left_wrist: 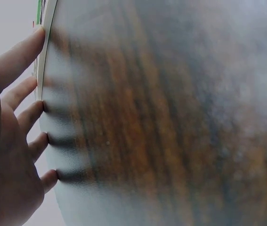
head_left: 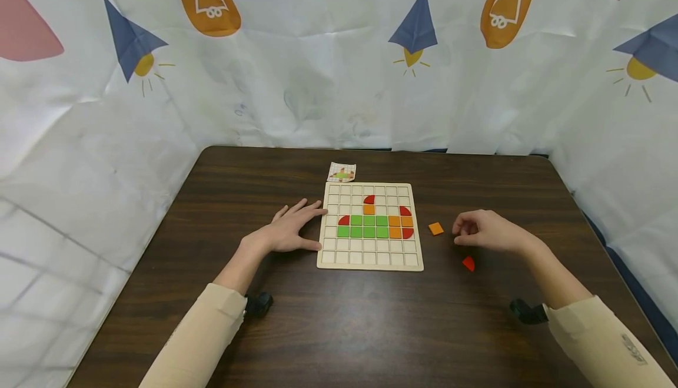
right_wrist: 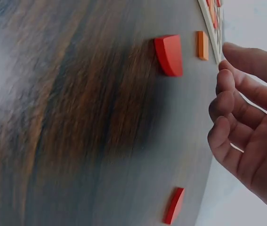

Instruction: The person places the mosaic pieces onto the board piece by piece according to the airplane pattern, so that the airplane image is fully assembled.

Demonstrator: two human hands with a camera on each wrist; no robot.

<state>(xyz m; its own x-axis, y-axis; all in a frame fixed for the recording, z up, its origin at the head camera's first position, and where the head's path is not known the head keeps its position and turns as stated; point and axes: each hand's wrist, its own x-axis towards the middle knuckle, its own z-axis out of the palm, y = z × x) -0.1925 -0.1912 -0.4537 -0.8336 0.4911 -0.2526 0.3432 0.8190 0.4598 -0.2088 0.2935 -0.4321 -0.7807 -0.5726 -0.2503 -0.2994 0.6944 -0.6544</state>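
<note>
My left hand [head_left: 283, 232] lies with spread fingers at the left edge of a pale wooden grid board [head_left: 369, 260]. Its thumb and index finger touch that edge, as the left wrist view also shows. Green squares, orange squares and red quarter-round pieces sit in the board's cells. To the right, my right hand [head_left: 487, 230] hovers over the table, its fingers loosely curled with nothing seen between them. Nearby lie an orange square [head_left: 436, 228] and a red quarter-round piece [head_left: 468, 264]. A second loose red piece [right_wrist: 174, 205] shows in the right wrist view; the hand hides it from the head view.
A small picture card [head_left: 341, 172] with a coloured grid pattern lies at the board's top left corner. Dark wood table [head_left: 349, 329] surrounds the board. A printed white cloth [head_left: 318, 82] hangs behind the table and at its sides.
</note>
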